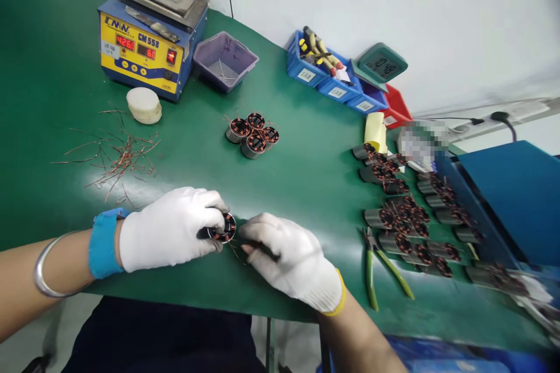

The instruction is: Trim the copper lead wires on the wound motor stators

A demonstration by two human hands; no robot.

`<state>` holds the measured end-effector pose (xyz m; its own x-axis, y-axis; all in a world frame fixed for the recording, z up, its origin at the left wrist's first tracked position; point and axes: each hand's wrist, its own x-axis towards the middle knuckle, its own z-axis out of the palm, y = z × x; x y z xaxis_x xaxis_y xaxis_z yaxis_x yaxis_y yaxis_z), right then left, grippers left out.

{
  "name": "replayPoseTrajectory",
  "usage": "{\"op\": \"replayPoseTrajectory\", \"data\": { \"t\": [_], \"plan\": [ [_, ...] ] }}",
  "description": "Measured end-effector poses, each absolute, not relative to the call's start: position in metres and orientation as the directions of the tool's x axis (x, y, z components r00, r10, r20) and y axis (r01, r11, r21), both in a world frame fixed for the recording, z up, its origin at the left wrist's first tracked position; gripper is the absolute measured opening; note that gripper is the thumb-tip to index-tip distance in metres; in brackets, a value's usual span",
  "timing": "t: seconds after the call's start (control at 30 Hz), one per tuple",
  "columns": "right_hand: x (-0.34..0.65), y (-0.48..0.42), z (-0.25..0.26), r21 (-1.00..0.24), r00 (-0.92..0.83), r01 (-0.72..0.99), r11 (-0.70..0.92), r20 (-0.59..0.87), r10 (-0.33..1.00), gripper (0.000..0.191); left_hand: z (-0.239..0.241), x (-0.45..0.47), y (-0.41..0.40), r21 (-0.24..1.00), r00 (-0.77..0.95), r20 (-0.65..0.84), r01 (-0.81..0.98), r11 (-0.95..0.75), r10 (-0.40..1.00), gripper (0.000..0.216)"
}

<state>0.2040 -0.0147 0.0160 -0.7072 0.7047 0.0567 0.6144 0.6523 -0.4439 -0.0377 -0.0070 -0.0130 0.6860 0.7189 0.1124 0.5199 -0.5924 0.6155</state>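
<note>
My left hand [175, 230], in a white glove, is wrapped round the side of a wound motor stator [228, 227], a metal ring with copper coils and a black core. Thin copper wire ends [234, 249] stick out from its lower right side. Just to the right is my right hand [284, 253], gloved in white with a bare thumb tip. Its fingers are curled towards the thumb beside those wire ends; whether a wire is between them is too small to tell. Farther back, several similar stators [254, 145] stand in a tight group.
Cut copper wires [120, 160] lie scattered at left, near round white pads [144, 105]. Behind are a blue-yellow soldering pot [140, 49] and a purple bin [225, 61]. Green-handled cutters [371, 268] and many stators [398, 215] lie at right. Blue tool boxes [306, 73] line the wall.
</note>
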Motion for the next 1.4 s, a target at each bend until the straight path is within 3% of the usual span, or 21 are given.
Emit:
{"op": "replayPoseTrajectory", "data": {
  "t": [0.1,0.2,0.3,0.47,0.57,0.67,0.73,0.8,0.9,0.97,1.03,1.13,1.2,1.3,1.4],
  "plan": [
    [0.203,-0.013,0.021,-0.348,-0.634,0.728,0.590,-0.016,0.773,0.033,-0.010,-0.037,-0.007,0.619,0.700,0.088,0.519,-0.589,0.709,0.014],
    [0.201,-0.010,0.027,-0.299,-0.657,0.739,0.604,-0.121,0.744,0.030,-0.007,-0.036,-0.007,0.616,0.703,0.085,0.520,-0.592,0.706,0.013],
    [0.200,-0.006,0.026,-0.418,-0.703,0.686,0.596,-0.166,0.692,0.018,-0.006,-0.035,-0.009,0.609,0.717,0.078,0.516,-0.602,0.693,0.013],
    [0.200,-0.003,0.013,-0.705,-0.726,0.525,0.477,-0.078,0.683,0.013,-0.009,-0.034,-0.014,0.686,0.707,0.044,0.492,-0.536,0.706,0.013],
    [0.199,-0.004,0.010,-0.790,-0.688,0.470,0.394,-0.049,0.724,0.015,-0.007,-0.033,-0.017,0.835,0.568,-0.029,0.466,-0.292,0.823,0.028],
    [0.197,-0.006,0.013,-0.827,-0.667,0.404,0.391,0.026,0.745,0.016,0.002,-0.034,-0.015,0.927,0.433,-0.294,0.345,0.145,0.852,0.063],
    [0.195,-0.009,0.018,-0.825,-0.660,0.381,0.417,0.073,0.747,0.015,0.011,-0.034,-0.012,0.881,0.545,-0.473,0.269,0.390,0.692,0.054],
    [0.193,-0.011,0.023,-0.806,-0.659,0.399,0.436,0.078,0.748,0.014,0.016,-0.034,-0.010,0.817,0.672,-0.534,0.254,0.517,0.513,0.040],
    [0.193,-0.012,0.026,-0.784,-0.652,0.452,0.425,0.035,0.758,0.014,0.017,-0.031,-0.012,0.797,0.665,-0.541,0.212,0.566,0.514,0.033],
    [0.195,-0.010,0.025,-0.801,-0.637,0.466,0.377,-0.008,0.771,0.014,0.014,-0.028,-0.019,0.825,0.600,-0.510,0.138,0.547,0.617,0.040],
    [0.196,-0.008,0.023,-0.861,-0.619,0.438,0.259,-0.080,0.782,0.016,0.012,-0.027,-0.027,0.902,0.545,-0.392,0.071,0.425,0.741,0.047],
    [0.199,-0.004,0.020,-0.944,-0.619,0.330,0.005,-0.212,0.756,0.021,0.015,-0.029,-0.035,0.987,0.557,-0.042,0.150,-0.051,0.829,0.036],
    [0.200,-0.003,0.021,-0.957,-0.660,0.285,-0.057,-0.239,0.712,0.020,0.020,-0.032,-0.037,0.891,0.676,0.124,0.246,-0.381,0.726,0.015],
    [0.200,-0.005,0.025,-0.945,-0.727,0.297,0.138,-0.130,0.674,0.013,0.022,-0.037,-0.037,0.762,0.781,0.214,0.243,-0.600,0.587,0.007],
    [0.198,-0.012,0.029,-0.837,-0.727,0.357,0.415,0.030,0.686,0.012,0.018,-0.038,-0.035,0.814,0.558,0.323,0.249,-0.525,0.764,0.009]
  ]
}}
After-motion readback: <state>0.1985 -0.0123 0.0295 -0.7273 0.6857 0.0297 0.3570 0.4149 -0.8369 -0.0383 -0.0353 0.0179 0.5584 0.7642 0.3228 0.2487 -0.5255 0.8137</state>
